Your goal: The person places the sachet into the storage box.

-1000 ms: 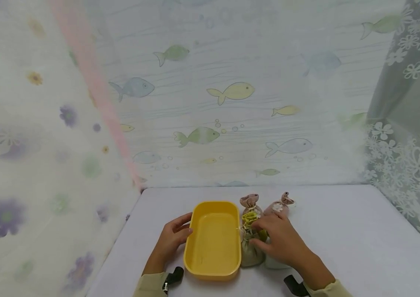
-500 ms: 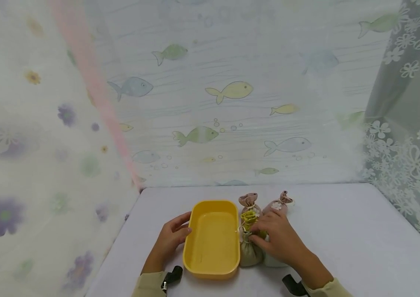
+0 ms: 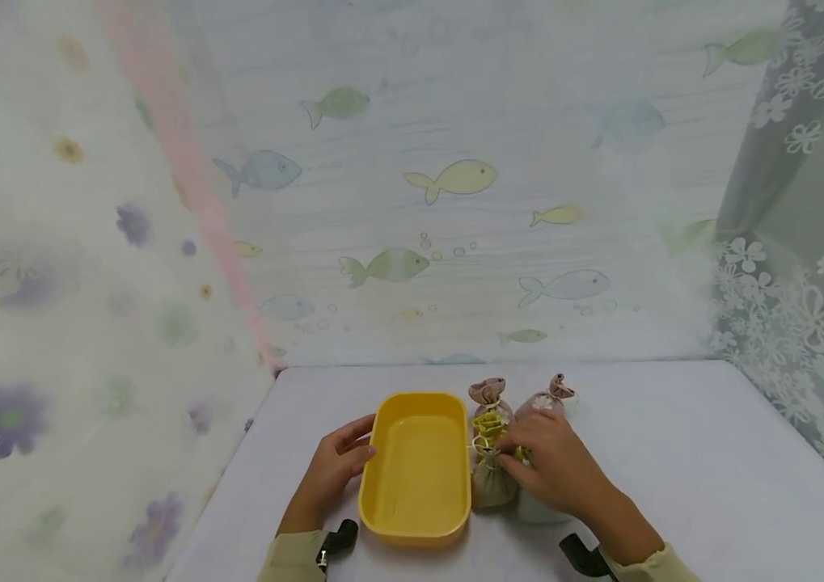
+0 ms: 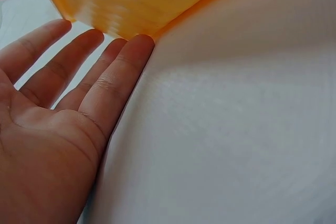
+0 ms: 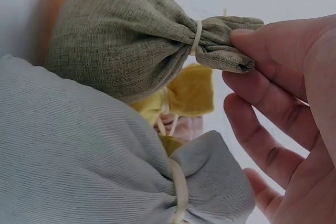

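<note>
My right hand (image 3: 560, 469) pinches the gathered neck of an olive-green drawstring pouch (image 5: 115, 38) between thumb and index finger; its other fingers are loosely bent. The pouch sits beside the right wall of a yellow plastic tray (image 3: 415, 469). My left hand (image 3: 331, 469) touches the tray's left side, its fingers extended with the tips against the wall (image 4: 131, 3). Below the right hand, a pale blue-grey pouch (image 5: 79, 145) lies close to the green one. A mustard-yellow pouch (image 5: 191, 90) is partly hidden behind them.
Two pinkish pouches stand farther back: one pouch (image 3: 488, 392) near the tray and another pouch (image 3: 538, 400) to its right. The white-covered table (image 3: 673, 461) ends at a fish-print curtain (image 3: 455, 242). A flowered curtain (image 3: 91, 339) hangs along the left side.
My right thumb and index finger have closed on the green pouch's neck, and the pouch has shifted slightly up and right. The left hand and tray stay nearly still.
</note>
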{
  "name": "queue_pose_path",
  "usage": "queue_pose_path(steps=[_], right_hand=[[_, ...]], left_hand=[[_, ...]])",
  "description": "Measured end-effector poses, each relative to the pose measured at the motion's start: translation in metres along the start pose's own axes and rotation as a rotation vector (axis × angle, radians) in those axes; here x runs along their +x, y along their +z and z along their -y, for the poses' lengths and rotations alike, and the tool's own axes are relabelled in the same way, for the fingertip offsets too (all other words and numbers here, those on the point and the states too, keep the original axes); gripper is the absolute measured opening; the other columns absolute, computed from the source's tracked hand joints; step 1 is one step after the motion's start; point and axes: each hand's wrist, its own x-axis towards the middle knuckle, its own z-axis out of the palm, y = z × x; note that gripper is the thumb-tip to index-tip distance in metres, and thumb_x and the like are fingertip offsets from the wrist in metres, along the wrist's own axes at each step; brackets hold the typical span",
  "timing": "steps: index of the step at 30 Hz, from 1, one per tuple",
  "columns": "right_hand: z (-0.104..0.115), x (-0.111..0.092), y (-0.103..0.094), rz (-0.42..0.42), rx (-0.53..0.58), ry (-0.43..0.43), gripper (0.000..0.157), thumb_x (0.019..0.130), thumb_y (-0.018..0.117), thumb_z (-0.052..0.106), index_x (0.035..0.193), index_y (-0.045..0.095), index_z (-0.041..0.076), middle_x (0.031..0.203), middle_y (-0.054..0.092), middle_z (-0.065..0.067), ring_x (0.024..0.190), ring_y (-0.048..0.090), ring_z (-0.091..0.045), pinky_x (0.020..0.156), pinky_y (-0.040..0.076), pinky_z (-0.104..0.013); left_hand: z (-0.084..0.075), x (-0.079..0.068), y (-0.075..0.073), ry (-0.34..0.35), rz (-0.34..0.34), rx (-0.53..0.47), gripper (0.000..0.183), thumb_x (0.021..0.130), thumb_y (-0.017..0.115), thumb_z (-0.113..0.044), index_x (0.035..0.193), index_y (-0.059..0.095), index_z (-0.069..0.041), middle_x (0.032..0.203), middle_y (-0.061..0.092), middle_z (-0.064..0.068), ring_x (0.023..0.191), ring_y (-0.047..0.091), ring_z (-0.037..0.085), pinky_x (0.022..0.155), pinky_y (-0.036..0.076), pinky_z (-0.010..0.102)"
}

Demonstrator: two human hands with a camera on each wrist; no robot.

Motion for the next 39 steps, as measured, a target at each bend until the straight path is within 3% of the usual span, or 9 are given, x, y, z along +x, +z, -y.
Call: queue_pose_path(steps=[3, 9, 16, 24, 31, 34, 39], right_hand=[[0.001, 0.002, -0.001, 0.003, 0.005, 0.011, 0.018, 0.08, 0.09, 0.025, 0.088, 0.075, 0.03, 0.083, 0.066, 0.026, 0.085, 0.06, 0.003, 0.1, 0.049, -0.049], [0.005, 0.006, -0.005, -0.014, -0.017, 0.009, 0.016, 0.08, 0.089, 0.026, 0.087, 0.074, 0.03, 0.083, 0.067, 0.025, 0.083, 0.059, 0.004, 0.087, 0.045, -0.041], [0.003, 0.015, -0.011, -0.061, -0.001, -0.03, 0.018, 0.08, 0.087, 0.023, 0.084, 0.071, 0.029, 0.081, 0.066, 0.022, 0.08, 0.061, 0.0, 0.092, 0.05, -0.048], [0.008, 0.03, -0.018, -0.071, -0.033, -0.029, 0.016, 0.081, 0.085, 0.022, 0.084, 0.07, 0.029, 0.078, 0.064, 0.021, 0.079, 0.062, -0.003, 0.09, 0.051, -0.047], [0.017, 0.047, -0.022, -0.088, -0.016, -0.03, 0.015, 0.083, 0.084, 0.02, 0.085, 0.071, 0.026, 0.081, 0.069, 0.018, 0.083, 0.065, -0.007, 0.093, 0.053, -0.05], [0.019, 0.056, -0.021, -0.074, -0.017, -0.02, 0.014, 0.083, 0.086, 0.024, 0.087, 0.072, 0.026, 0.086, 0.073, 0.017, 0.092, 0.069, -0.009, 0.097, 0.053, -0.05], [0.022, 0.067, -0.012, -0.062, 0.019, -0.028, 0.011, 0.085, 0.085, 0.026, 0.089, 0.075, 0.025, 0.085, 0.073, 0.017, 0.083, 0.069, -0.005, 0.092, 0.054, -0.044]], left_hand=[[0.001, 0.0, 0.0, 0.004, -0.001, 0.013, 0.055, 0.093, 0.077, -0.029, 0.145, 0.059, -0.03, 0.15, 0.058, -0.006, 0.133, 0.062, 0.02, 0.099, 0.058, 0.035], [0.003, 0.001, -0.001, -0.009, -0.008, 0.006, 0.056, 0.093, 0.078, -0.029, 0.146, 0.059, -0.029, 0.151, 0.057, -0.005, 0.133, 0.062, 0.02, 0.099, 0.058, 0.034], [0.003, 0.001, 0.0, -0.004, -0.005, -0.009, 0.059, 0.093, 0.077, -0.027, 0.148, 0.057, -0.026, 0.153, 0.057, -0.001, 0.132, 0.062, 0.021, 0.099, 0.058, 0.034], [0.004, -0.001, 0.0, 0.003, -0.002, -0.012, 0.059, 0.093, 0.076, -0.026, 0.149, 0.056, -0.022, 0.154, 0.055, 0.002, 0.132, 0.062, 0.023, 0.1, 0.058, 0.034], [0.004, -0.001, -0.002, -0.026, -0.019, -0.033, 0.057, 0.091, 0.079, -0.026, 0.145, 0.059, -0.027, 0.15, 0.058, -0.003, 0.132, 0.062, 0.022, 0.1, 0.058, 0.035], [0.003, 0.0, -0.002, -0.025, -0.015, -0.034, 0.058, 0.091, 0.079, -0.026, 0.145, 0.058, -0.027, 0.151, 0.057, -0.002, 0.133, 0.061, 0.023, 0.101, 0.058, 0.037], [-0.003, 0.003, 0.002, -0.024, -0.048, 0.028, 0.062, 0.092, 0.077, -0.027, 0.15, 0.054, -0.026, 0.153, 0.054, 0.003, 0.133, 0.061, 0.026, 0.098, 0.059, 0.038]])
